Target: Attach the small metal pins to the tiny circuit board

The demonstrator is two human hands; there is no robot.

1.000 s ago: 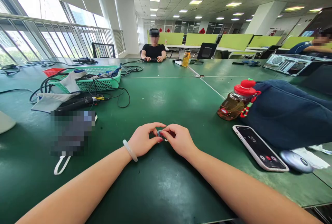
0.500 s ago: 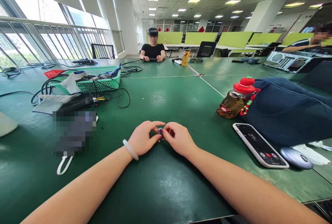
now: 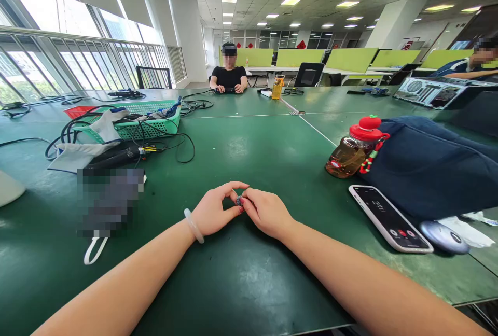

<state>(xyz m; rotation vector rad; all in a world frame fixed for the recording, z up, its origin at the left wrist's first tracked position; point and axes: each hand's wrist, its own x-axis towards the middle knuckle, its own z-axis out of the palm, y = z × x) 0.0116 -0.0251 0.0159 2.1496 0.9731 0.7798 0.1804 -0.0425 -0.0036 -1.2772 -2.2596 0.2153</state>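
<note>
Just above the green table (image 3: 249, 284), a tiny bluish-grey piece (image 3: 238, 200) with pale marks sits between my fingertips; its kind is too small to make out. My right hand (image 3: 268, 211) pinches it with thumb and forefinger from the right side. From the other side my left hand (image 3: 213, 209) curls around it, thumb tip at the piece and forefinger arched above to meet the right fingers. Much of the piece is hidden by the fingers. A pale bangle (image 3: 193, 225) circles my left wrist.
Right: a red-lidded bottle (image 3: 350, 154), dark blue bag (image 3: 431, 165), phone (image 3: 391, 219) and rounded grey device (image 3: 444, 236). Left: a green basket (image 3: 150, 127) with cables and gloves, and a blurred dark item (image 3: 112, 201) with a white loop. Across the table sits a person (image 3: 229, 74).
The small piece has turned and shows less between my fingers. My hands have sunk very slightly and drawn closer together around it.
</note>
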